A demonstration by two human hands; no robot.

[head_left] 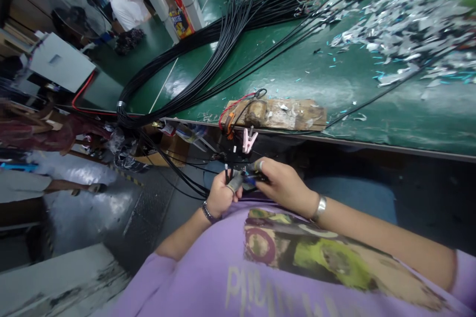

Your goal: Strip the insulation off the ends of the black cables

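Observation:
Close to my body, below the bench edge, my two hands work side by side. My left hand [222, 192] is closed round the end of a black cable [197, 189], with a grey cover on its thumb. Opposite it, my right hand [284, 183] is closed, its covered fingertips meeting the left hand's. Something dark and blue shows between the right fingers, too small and blurred to name. Just above the hands, a pink clothes peg [249, 140] hangs at the bench edge beside an orange clip [230, 125].
A wooden block [308, 115] lies along the edge of the green bench [290, 67]. Behind it curves a large bundle of black cables [208, 34]. Silvery foil scraps [412, 29] cover the right side. A person in a white top [128, 10] is at the far left.

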